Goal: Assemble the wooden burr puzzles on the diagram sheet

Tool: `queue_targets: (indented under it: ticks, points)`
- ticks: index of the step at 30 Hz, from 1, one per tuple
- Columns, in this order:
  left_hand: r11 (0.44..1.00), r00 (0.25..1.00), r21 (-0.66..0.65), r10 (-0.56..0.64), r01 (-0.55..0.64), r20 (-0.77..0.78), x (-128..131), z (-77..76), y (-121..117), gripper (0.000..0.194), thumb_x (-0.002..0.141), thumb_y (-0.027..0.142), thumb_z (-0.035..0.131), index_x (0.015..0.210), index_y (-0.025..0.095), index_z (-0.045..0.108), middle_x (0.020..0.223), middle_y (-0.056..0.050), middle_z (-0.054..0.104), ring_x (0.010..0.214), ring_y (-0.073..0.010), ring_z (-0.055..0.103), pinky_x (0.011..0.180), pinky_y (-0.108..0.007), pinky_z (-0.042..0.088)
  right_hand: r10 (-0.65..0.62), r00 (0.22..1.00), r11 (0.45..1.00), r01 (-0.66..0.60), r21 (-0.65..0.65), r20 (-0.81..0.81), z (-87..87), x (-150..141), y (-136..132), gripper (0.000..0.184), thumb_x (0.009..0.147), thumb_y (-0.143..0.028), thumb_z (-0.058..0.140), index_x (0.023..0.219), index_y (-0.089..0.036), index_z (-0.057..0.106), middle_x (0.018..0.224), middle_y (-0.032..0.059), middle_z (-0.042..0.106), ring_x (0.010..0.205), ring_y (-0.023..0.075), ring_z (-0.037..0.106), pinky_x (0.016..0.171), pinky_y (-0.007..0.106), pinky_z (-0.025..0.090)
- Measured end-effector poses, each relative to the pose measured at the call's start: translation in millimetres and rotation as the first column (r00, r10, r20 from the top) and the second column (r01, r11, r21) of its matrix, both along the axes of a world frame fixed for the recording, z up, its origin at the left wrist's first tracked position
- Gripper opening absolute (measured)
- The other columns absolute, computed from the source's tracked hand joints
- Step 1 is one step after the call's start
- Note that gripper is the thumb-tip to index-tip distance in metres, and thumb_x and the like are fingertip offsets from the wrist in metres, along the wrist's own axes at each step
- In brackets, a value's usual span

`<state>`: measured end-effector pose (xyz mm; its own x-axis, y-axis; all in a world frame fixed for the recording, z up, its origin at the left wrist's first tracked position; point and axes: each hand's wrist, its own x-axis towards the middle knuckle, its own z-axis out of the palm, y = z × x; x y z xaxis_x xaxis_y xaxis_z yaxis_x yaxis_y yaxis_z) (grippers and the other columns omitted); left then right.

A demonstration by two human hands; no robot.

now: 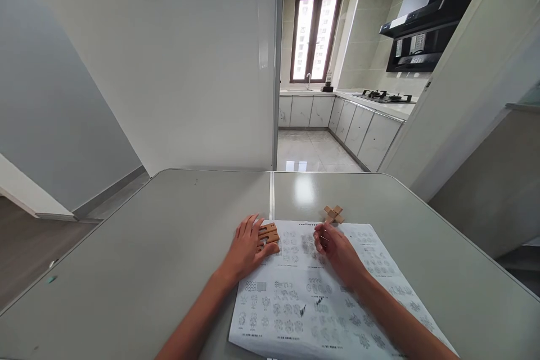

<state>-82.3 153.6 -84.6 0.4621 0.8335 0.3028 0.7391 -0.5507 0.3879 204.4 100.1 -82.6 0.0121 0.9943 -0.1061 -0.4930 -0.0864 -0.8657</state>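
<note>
A spread left hand apparently steadies wooden blocks far left on a sheet, right hand curled, any contents unclear.

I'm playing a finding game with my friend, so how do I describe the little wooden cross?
On the big grey table lies a large printed sheet. At the sheet's far edge, just beyond the right hand, sits the little wooden cross. It looks like a chunky X, unlike the flat, slotted wooden pieces at the left hand.
</note>
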Motion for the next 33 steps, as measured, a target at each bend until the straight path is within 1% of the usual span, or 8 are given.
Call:
queue_targets:
  ticks: [7,11,16,20,23,27,30,33]
  points:
    - [1.0,1.0,0.005,0.013,-0.013,0.016,6,-2.9,2,0.06,0.099,0.061,0.056,0.145,0.024,0.047,0.157,-0.013,0.048,0.148,-0.034,0.04,0.12,-0.057,0.036,0.008,1.0,1.0,-0.008,0.007,-0.018,-3.0,0,1,0.038,0.088,-0.059,0.075,0.091,-0.021,0.073,0.081,0.0035,0.062,0.064,0.0147,0.048,0.056,0.028,0.044]
    - [1.0,1.0,0.02,0.012,-0.013,0.025,7,0.8,0,0.061,0.097,0.063,0.058,0.143,0.024,0.049,0.149,-0.013,0.054,0.141,-0.0341,0.046,0.118,-0.056,0.039,0.005,1.0,1.0,-0.005,0.004,-0.005,-1.5,0,1,0.039,0.087,-0.06,0.075,0.091,-0.022,0.073,0.081,0.0044,0.062,0.064,0.0156,0.047,0.055,0.029,0.044]
    - [0.998,0.997,0.014,-0.062,0.062,0.045,7,11.5,-4,0.073,0.084,0.067,0.073,0.142,0.026,0.051,0.142,-0.011,0.059,0.132,-0.0349,0.054,0.111,-0.054,0.046,0.019,1.0,1.0,-0.019,0.002,0.017,2.7,0,-1,0.037,0.09,-0.06,0.073,0.089,-0.023,0.073,0.082,0.004,0.06,0.065,0.0162,0.046,0.058,0.03,0.043]
    - [0.997,0.993,-0.012,-0.077,0.078,0.086,6,17.3,-4,0.07,0.081,0.056,0.081,0.138,0.028,0.053,0.135,-0.01,0.063,0.126,-0.0334,0.057,0.107,-0.051,0.049,0.024,1.0,1.0,-0.024,0.003,0.019,1.7,0,-1,0.036,0.09,-0.059,0.073,0.089,-0.023,0.073,0.082,0.0039,0.06,0.066,0.0166,0.048,0.059,0.03,0.043]
    - [0.996,0.993,-0.045,-0.067,0.072,0.101,4,18.2,-4,0.07,0.079,0.053,0.084,0.137,0.029,0.054,0.135,-0.01,0.064,0.126,-0.0332,0.058,0.107,-0.05,0.05,0.021,0.999,1.0,-0.021,0.005,0.023,0.8,0,-1,0.038,0.09,-0.061,0.072,0.089,-0.023,0.072,0.082,0.0041,0.06,0.066,0.0172,0.048,0.059,0.03,0.043]
    - [0.995,0.995,-0.084,-0.039,0.047,0.096,1,17.2,-3,0.074,0.078,0.054,0.084,0.141,0.029,0.053,0.139,-0.01,0.062,0.133,-0.0344,0.055,0.107,-0.05,0.051,0.021,0.999,1.0,-0.021,0.005,0.035,2.8,0,-1,0.038,0.089,-0.062,0.072,0.088,-0.024,0.072,0.082,0.0041,0.061,0.066,0.0179,0.048,0.059,0.031,0.044]
    - [0.994,0.995,-0.095,-0.042,0.051,0.094,0,16.6,-2,0.076,0.079,0.055,0.083,0.143,0.029,0.052,0.139,-0.011,0.061,0.133,-0.0346,0.055,0.107,-0.05,0.051,0.024,0.999,1.0,-0.024,0.0,0.035,4.1,-1,-1,0.039,0.089,-0.063,0.072,0.088,-0.024,0.071,0.081,0.0035,0.061,0.065,0.0177,0.047,0.059,0.031,0.043]
    - [0.995,0.993,-0.073,-0.066,0.073,0.1,0,15.8,-1,0.071,0.083,0.055,0.08,0.142,0.027,0.052,0.137,-0.011,0.063,0.129,-0.0334,0.057,0.107,-0.05,0.051,0.023,0.999,1.0,-0.023,0.001,0.024,4.3,-1,-1,0.038,0.089,-0.061,0.072,0.088,-0.023,0.071,0.081,0.0032,0.061,0.064,0.0169,0.047,0.058,0.031,0.042]
